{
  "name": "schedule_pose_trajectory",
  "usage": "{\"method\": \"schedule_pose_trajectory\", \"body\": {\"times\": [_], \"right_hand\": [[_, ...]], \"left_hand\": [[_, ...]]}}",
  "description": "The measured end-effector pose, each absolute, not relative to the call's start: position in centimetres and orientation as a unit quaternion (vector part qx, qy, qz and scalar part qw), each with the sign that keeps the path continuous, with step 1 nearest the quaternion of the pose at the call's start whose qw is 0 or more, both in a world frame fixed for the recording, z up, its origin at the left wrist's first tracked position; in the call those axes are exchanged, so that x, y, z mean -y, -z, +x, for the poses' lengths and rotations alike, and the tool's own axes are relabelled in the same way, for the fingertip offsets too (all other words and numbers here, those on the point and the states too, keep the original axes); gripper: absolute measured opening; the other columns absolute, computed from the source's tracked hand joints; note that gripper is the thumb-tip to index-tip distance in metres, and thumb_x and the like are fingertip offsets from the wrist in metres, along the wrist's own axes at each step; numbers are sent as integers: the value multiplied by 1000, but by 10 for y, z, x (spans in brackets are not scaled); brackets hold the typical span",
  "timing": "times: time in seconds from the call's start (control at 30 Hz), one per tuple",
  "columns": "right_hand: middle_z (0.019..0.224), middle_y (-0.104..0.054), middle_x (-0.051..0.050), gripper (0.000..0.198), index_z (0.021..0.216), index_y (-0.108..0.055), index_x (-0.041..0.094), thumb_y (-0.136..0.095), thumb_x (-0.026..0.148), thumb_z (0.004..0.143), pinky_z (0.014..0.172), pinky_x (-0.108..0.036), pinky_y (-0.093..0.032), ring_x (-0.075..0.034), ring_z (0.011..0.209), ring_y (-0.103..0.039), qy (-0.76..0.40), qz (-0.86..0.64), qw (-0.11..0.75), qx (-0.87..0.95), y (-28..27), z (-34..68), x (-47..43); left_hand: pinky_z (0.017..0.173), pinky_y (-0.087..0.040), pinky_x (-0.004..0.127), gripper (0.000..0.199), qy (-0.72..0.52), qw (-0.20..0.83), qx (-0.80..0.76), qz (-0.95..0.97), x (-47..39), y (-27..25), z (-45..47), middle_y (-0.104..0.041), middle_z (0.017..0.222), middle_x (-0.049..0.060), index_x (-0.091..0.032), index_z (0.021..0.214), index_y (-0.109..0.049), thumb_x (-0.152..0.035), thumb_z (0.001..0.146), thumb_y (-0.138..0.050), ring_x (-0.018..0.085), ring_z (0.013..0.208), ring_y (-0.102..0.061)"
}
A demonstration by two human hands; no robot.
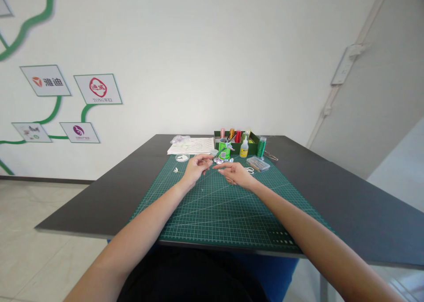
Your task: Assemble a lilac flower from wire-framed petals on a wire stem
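Note:
My left hand [198, 167] is held above the green cutting mat [212, 213], its thumb and fingers pinched together. What lies between those fingertips, if anything, is too small to make out. Close by on the right, my right hand [236, 175] has its fingers stretched toward the left fingertips, with nothing plainly held. Just beyond both hands are some shiny silvery pieces [228, 160] and a bright green can [224, 151] with tools standing in it. A small white petal-like piece [176, 170] lies on the mat left of my left hand.
A round dish [182, 158] of white pieces and white paper sheets [198, 145] lie at the back left. Behind and right are a dark green box [253, 148] of thread spools, a glue bottle [244, 149], a green spool [261, 147], white-handled scissors [249, 170] and a clear case [258, 164].

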State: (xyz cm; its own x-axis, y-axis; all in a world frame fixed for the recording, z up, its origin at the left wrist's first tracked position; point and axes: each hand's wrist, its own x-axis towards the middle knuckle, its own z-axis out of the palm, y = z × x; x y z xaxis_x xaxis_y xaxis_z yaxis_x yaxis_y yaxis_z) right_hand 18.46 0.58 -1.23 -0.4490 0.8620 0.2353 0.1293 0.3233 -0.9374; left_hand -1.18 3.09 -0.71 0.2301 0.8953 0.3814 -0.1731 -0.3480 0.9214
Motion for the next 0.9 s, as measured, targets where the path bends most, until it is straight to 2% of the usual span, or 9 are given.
{"method": "schedule_pose_trajectory", "body": {"times": [0.23, 0.53, 0.9], "right_hand": [[40, -38, 12, 53, 125, -61, 10, -63, 43, 84, 37, -20, -28, -6, 34, -29, -457, -345, 395, 719, 15, 186, -9], [39, -37, 12, 49, 123, -62, 10, -62, 41, 85, 38, -20, -27, -6, 34, -30, -446, -347, 394, 725, 12, 186, -6], [40, -36, 12, 52, 125, -61, 9, -62, 42, 85, 38, -20, -26, -6, 35, -29, -446, -352, 386, 727, 9, 185, -5]], "left_hand": [[44, -33, 18, 32, -544, 494, -287, 614, -32, 8, -12, -59, 66, 0, -13, 96, -71, -30, 69, -76, 8, 54, -48], [43, -36, 19, 33, -541, 453, -302, 641, -33, 9, -13, -56, 65, -1, -12, 97, -71, -32, 71, -75, 7, 50, -45], [42, -40, 19, 33, -520, 391, -320, 689, -38, 11, -16, -60, 76, 3, -13, 99, -72, -34, 74, -72, 11, 56, -54]]}}
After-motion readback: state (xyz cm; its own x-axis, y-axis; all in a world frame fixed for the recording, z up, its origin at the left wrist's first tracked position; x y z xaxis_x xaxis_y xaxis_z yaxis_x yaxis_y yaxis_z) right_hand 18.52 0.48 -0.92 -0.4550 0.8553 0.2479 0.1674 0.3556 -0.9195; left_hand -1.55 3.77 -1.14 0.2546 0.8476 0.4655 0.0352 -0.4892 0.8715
